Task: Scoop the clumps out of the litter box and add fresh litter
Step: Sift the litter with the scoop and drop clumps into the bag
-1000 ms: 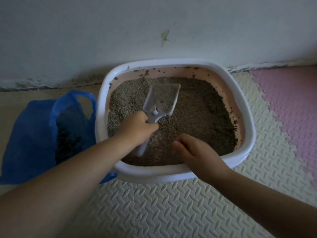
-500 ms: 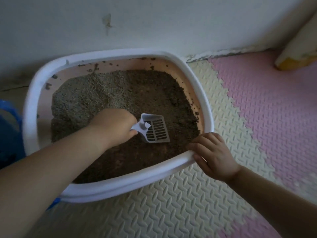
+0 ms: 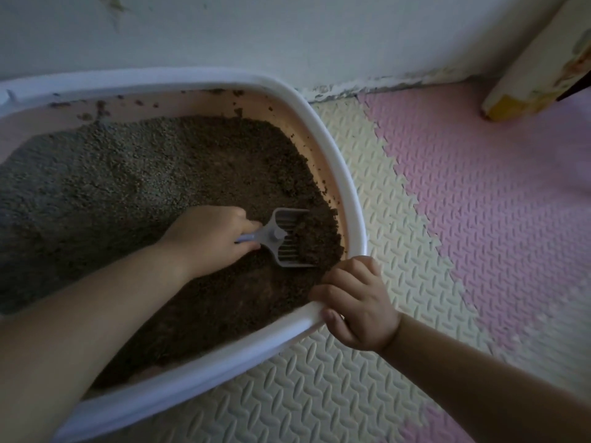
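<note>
Left hand (image 3: pixel 211 239) grips the scoop (image 3: pixel 287 238) in litter (image 3: pixel 128 174); right hand (image 3: pixel 358 302) clutches the box rim (image 3: pixel 348 187).

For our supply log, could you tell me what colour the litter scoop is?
The litter scoop is pale bluish white, clearest in the head view.

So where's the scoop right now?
In the head view the scoop is inside the litter box, dug into dark litter near its right wall, gripped by the left hand, just beyond the right hand.
</note>
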Demonstrator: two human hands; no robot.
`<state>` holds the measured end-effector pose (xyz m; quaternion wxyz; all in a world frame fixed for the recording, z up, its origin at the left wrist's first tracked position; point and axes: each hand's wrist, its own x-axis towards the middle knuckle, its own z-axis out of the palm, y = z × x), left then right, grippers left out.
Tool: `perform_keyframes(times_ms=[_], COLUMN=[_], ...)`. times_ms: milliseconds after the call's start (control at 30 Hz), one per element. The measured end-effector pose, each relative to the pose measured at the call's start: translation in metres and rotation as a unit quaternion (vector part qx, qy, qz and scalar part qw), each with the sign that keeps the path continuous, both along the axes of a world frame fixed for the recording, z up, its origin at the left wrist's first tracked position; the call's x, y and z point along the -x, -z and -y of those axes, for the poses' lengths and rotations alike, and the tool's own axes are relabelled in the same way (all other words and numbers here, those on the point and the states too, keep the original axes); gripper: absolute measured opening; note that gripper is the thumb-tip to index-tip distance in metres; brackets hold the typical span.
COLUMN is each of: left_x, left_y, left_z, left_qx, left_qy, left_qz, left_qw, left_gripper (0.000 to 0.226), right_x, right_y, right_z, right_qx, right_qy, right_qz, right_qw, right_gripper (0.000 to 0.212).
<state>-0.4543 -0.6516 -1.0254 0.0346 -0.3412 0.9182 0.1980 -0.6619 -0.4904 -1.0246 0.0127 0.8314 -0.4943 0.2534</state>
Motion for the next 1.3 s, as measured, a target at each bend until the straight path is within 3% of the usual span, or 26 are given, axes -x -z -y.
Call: perform_keyframes(times_ms=[200,400,667,1000,1300], left_x=[-0.012,-0.034,-0.080,-0.140,-0.154], left_y=[0.023,0.021,-0.008,-0.047,-0.055], left_z=[-0.003,-0.006,-0.015,-0.027,-0.027], left_qx=[-0.038,-0.078,-0.062,0.025,0.027], left_qy=[-0.043,-0.107,-0.133,-0.162,-0.184], left_qz=[-0.110,-0.167,-0.182,-0.174,-0.170], left_qw=[0.992,0.977,0.972,0.971,0.968], left_gripper=[0.028,0.037,0.036,0.066,0.053], right_x=[0.000,0.000,-0.006,-0.013,-0.017], right_y=[0.001,-0.001,-0.001,-0.005,-0.008], right_z=[0.000,0.000,-0.002,-0.005,-0.007], right_qx=[0.005,-0.001,0.011,-0.002,-0.009], right_qy=[0.006,0.009,0.035,0.063,0.084], right_qz=[0.012,0.007,0.005,0.002,-0.004], right_qw=[1.000,1.000,0.999,0.998,0.996], right_gripper=[0.034,0.034,0.034,0.032,0.043])
